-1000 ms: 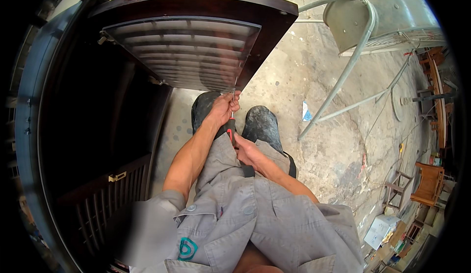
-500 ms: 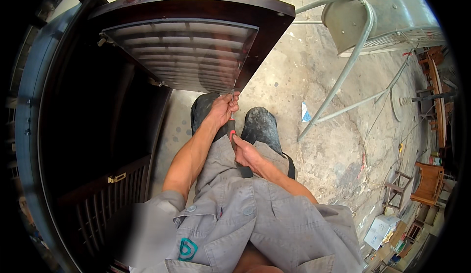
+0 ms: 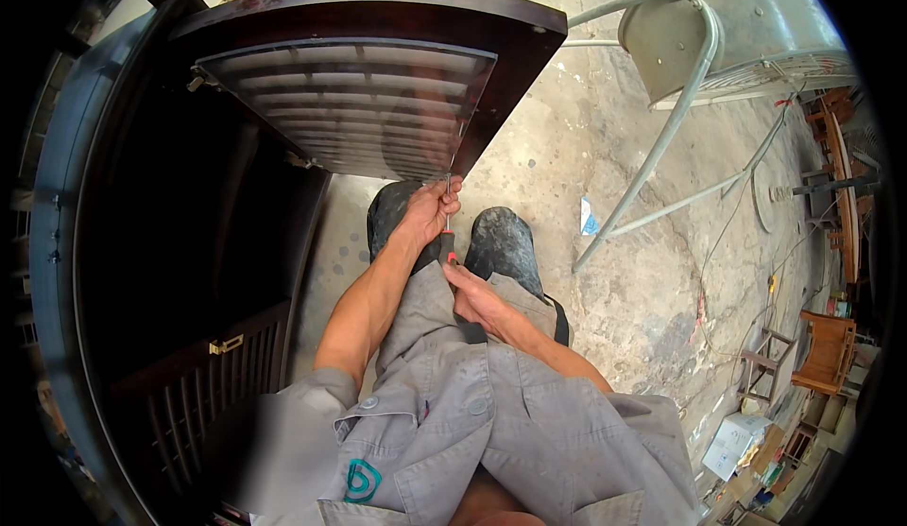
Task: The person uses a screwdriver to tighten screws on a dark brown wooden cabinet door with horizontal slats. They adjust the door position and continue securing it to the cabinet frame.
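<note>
A screwdriver (image 3: 448, 241) with a dark and red handle points away from me, its metal shaft reaching the lower edge of an open cabinet door (image 3: 515, 68). Wrapped round the handle's near end is my right hand (image 3: 475, 295), closed. My left hand (image 3: 431, 212) pinches the shaft near its tip, right beside the door. A pane of clear glass (image 3: 350, 101) lies over slats in the door's dark frame. Whatever the tip meets is too small to make out.
Left of me stands the dark cabinet (image 3: 189, 233), with a brass latch (image 3: 226, 344) on its slatted lower part. A large metal fan (image 3: 737, 25) on a tubular stand (image 3: 652, 138) is at the far right. Small wooden stools (image 3: 767, 363) and a white box (image 3: 735, 445) sit farther right.
The screwdriver's handle has turned slightly in my right hand, showing less red. Both hands keep nearly the same place, and the door has barely shifted.
</note>
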A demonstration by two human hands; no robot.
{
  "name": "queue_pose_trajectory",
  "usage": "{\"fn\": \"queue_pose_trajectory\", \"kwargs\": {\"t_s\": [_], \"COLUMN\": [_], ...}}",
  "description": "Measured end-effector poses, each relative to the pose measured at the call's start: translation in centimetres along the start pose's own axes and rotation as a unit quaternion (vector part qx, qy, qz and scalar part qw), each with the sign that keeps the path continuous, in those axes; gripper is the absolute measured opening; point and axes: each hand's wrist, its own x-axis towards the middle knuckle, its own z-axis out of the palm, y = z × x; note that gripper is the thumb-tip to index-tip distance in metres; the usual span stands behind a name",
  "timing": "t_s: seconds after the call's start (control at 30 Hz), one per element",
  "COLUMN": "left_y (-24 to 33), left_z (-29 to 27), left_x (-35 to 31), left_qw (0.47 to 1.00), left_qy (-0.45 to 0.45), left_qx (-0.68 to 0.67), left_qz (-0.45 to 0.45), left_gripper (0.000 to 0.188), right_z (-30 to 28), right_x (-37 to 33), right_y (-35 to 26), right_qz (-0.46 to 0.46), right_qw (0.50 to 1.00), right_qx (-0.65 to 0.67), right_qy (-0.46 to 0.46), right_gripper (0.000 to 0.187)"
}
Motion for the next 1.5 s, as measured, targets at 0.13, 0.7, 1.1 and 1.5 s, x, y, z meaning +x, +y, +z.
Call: {"fn": "queue_pose_trajectory", "kwargs": {"t_s": [0.13,0.7,1.1,1.5], "left_y": [0.0,0.1,0.1,-1.3], "left_z": [0.1,-0.4,-1.1,0.4], "left_x": [-0.1,0.3,0.6,0.2], "left_qw": [1.000,1.000,1.000,0.994], "left_qy": [-0.001,0.008,-0.009,0.081], "left_qx": [0.014,0.006,-0.008,-0.017], "left_qz": [-0.001,0.010,0.003,0.068], "left_gripper": [0.022,0.021,0.022,0.011], "right_z": [-0.1,0.6,1.1,-2.2], "right_x": [0.9,0.0,0.1,-3.1], "right_y": [0.7,0.0,-0.8,0.7], "right_qz": [-0.010,-0.013,0.019,-0.237], "right_qw": [0.986,0.984,0.981,0.938], "right_qx": [0.155,0.158,0.180,-0.197], "right_qy": [-0.060,-0.078,-0.070,0.158], "right_gripper": [0.044,0.041,0.031,0.021]}}
